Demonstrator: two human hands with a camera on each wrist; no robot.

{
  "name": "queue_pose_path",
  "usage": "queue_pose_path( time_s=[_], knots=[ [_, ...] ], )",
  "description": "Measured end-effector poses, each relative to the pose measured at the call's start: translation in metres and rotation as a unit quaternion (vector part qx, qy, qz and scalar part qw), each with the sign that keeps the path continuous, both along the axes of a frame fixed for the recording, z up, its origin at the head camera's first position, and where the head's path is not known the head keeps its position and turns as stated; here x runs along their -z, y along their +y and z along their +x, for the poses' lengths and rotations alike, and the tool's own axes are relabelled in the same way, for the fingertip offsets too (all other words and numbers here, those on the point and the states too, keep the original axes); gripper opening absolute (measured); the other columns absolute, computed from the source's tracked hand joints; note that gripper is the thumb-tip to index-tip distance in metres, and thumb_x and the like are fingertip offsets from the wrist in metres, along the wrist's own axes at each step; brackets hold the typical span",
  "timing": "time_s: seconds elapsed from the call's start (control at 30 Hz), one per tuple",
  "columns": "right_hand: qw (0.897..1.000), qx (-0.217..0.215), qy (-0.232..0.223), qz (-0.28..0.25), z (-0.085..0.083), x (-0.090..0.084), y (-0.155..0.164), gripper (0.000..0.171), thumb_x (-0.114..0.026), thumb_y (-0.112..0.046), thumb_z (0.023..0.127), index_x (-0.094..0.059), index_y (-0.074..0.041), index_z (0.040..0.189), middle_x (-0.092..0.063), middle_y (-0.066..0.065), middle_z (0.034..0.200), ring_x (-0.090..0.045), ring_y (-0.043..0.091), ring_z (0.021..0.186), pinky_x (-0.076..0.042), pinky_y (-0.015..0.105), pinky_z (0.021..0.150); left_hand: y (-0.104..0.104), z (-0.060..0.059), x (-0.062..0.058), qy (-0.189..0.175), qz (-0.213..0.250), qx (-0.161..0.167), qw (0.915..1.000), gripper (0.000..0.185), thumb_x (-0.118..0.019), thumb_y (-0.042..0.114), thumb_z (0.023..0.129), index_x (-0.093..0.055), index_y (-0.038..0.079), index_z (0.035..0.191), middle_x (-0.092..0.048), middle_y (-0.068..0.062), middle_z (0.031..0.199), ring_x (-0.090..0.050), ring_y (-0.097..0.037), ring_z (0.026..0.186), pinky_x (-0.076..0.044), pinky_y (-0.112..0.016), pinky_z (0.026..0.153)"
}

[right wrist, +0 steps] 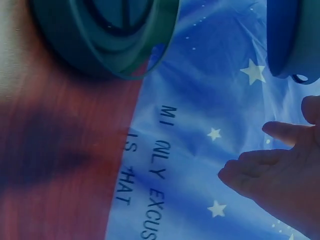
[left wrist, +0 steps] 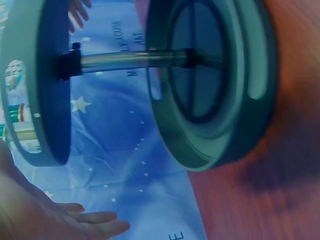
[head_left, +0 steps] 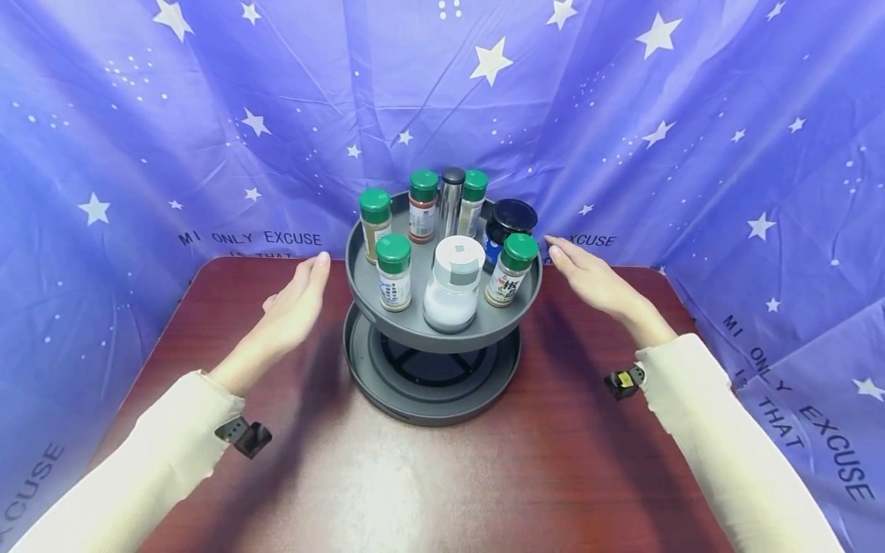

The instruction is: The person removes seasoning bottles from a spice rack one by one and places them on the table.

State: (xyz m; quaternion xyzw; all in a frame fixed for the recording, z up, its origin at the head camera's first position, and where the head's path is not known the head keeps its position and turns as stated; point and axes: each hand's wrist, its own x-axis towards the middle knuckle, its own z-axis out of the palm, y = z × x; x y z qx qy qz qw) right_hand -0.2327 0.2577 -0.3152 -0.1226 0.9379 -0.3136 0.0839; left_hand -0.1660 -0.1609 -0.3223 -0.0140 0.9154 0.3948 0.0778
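Note:
A grey two-tier turntable rack (head_left: 432, 411) stands on the table between my hands. Its upper tray (head_left: 366, 303) carries several green-capped spice jars (head_left: 394, 280), a white-lidded jar of white powder (head_left: 451, 296), a black-lidded jar (head_left: 512, 219) and a slim metal cylinder (head_left: 452, 200). To the left of the upper tray, my left hand (head_left: 293, 307) is held in the air with extended fingers, apart from the rim. My right hand (head_left: 598, 288) is raised on the other side, fingers straight, close to the tray's right rim. Neither hand holds anything.
The lower tray (left wrist: 205, 162) holds nothing that shows, and a metal post (left wrist: 130, 60) joins it to the upper one. A blue star-printed curtain (head_left: 311, 153) hangs behind and beside the reddish-brown table (head_left: 553, 476).

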Motion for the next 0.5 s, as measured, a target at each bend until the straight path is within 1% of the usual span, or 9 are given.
queue_pose_path(
  time_s=[0.07, 0.13, 0.2, 0.27, 0.33, 0.4, 0.43, 0.47, 0.5],
  knots=[
    [1.0, 0.003, 0.003, 0.006, -0.006, -0.004, -0.002, 0.063, -0.026, -0.046, 0.107, -0.022, -0.009, 0.157, -0.016, 0.019, 0.164, -0.009, 0.038, 0.154, -0.01, 0.056, 0.123, 0.002, -0.004, -0.005, -0.015, 0.038, 0.0, 0.9991, 0.083, -0.003, 0.07, 0.096, -0.003, 0.016, 0.16, -0.008, -0.008, 0.167, -0.007, -0.038, 0.154, -0.001, -0.062, 0.121],
    [1.0, 0.004, 0.005, 0.019, -0.011, -0.008, -0.005, 0.064, -0.026, -0.047, 0.106, -0.021, -0.008, 0.157, -0.015, 0.02, 0.164, -0.008, 0.039, 0.154, -0.009, 0.056, 0.124, 0.004, -0.007, -0.01, -0.03, 0.077, -0.004, 0.9966, 0.084, -0.003, 0.072, 0.095, 0.004, 0.017, 0.159, 0.001, -0.006, 0.168, 0.003, -0.032, 0.155, 0.0, -0.057, 0.124],
    [1.0, 0.006, 0.006, 0.027, -0.016, -0.012, -0.007, 0.065, -0.025, -0.047, 0.106, -0.02, -0.008, 0.157, -0.016, 0.019, 0.164, -0.011, 0.039, 0.153, -0.01, 0.055, 0.124, 0.006, -0.011, -0.014, -0.038, 0.113, -0.005, 0.9928, 0.084, -0.003, 0.073, 0.095, 0.008, 0.018, 0.158, 0.009, -0.004, 0.167, 0.01, -0.024, 0.155, 0.003, -0.051, 0.125],
    [1.0, 0.005, 0.002, 0.029, -0.021, -0.015, -0.008, 0.065, -0.025, -0.049, 0.106, -0.019, -0.01, 0.158, -0.018, 0.017, 0.164, -0.013, 0.038, 0.153, -0.011, 0.054, 0.124, 0.008, -0.015, -0.017, -0.039, 0.135, -0.008, 0.9901, 0.084, -0.003, 0.073, 0.094, 0.01, 0.019, 0.157, 0.014, -0.004, 0.166, 0.014, -0.022, 0.154, 0.006, -0.048, 0.125],
    [1.0, 0.001, -0.011, 0.01, -0.026, -0.019, -0.01, 0.065, -0.024, -0.05, 0.106, -0.017, -0.011, 0.158, -0.019, 0.015, 0.165, -0.013, 0.036, 0.153, -0.012, 0.054, 0.124, 0.01, -0.019, -0.021, -0.037, 0.146, -0.007, 0.9886, 0.085, -0.003, 0.073, 0.094, 0.009, 0.018, 0.158, 0.011, -0.007, 0.167, 0.008, -0.025, 0.155, 0.003, -0.048, 0.126],
    [0.998, -0.003, -0.052, -0.046, -0.032, -0.02, -0.013, 0.068, -0.023, -0.052, 0.105, -0.015, -0.01, 0.158, -0.02, 0.016, 0.164, -0.016, 0.036, 0.153, -0.014, 0.053, 0.124, 0.011, -0.022, -0.023, -0.035, 0.148, -0.005, 0.9884, 0.086, -0.003, 0.072, 0.095, 0.007, 0.016, 0.159, 0.001, -0.012, 0.167, -0.005, -0.032, 0.155, -0.004, -0.05, 0.126],
    [0.994, -0.003, -0.079, -0.079, -0.034, -0.021, -0.014, 0.069, -0.023, -0.053, 0.105, -0.013, -0.01, 0.159, -0.02, 0.017, 0.164, -0.018, 0.036, 0.152, -0.016, 0.053, 0.123, 0.012, -0.024, -0.024, -0.035, 0.149, -0.004, 0.9883, 0.085, -0.003, 0.072, 0.095, 0.006, 0.015, 0.159, -0.004, -0.014, 0.167, -0.013, -0.034, 0.154, -0.007, -0.051, 0.125],
    [0.988, -0.004, -0.107, -0.115, -0.037, -0.02, -0.016, 0.071, -0.022, -0.054, 0.105, -0.011, -0.008, 0.159, -0.018, 0.018, 0.164, -0.018, 0.037, 0.152, -0.017, 0.053, 0.123, 0.012, -0.026, -0.024, -0.039, 0.151, -0.005, 0.9878, 0.086, -0.003, 0.072, 0.095, 0.006, 0.015, 0.159, -0.009, -0.016, 0.166, -0.02, -0.037, 0.151, -0.01, -0.052, 0.125],
    [0.979, -0.005, -0.135, -0.152, -0.039, -0.02, -0.017, 0.073, -0.022, -0.054, 0.105, -0.009, -0.006, 0.158, -0.018, 0.02, 0.164, -0.02, 0.037, 0.152, -0.019, 0.052, 0.123, 0.013, -0.027, -0.024, -0.042, 0.156, -0.006, 0.9868, 0.085, -0.003, 0.071, 0.095, 0.006, 0.016, 0.159, -0.016, -0.017, 0.164, -0.028, -0.039, 0.148, -0.012, -0.054, 0.124]
  ],
)
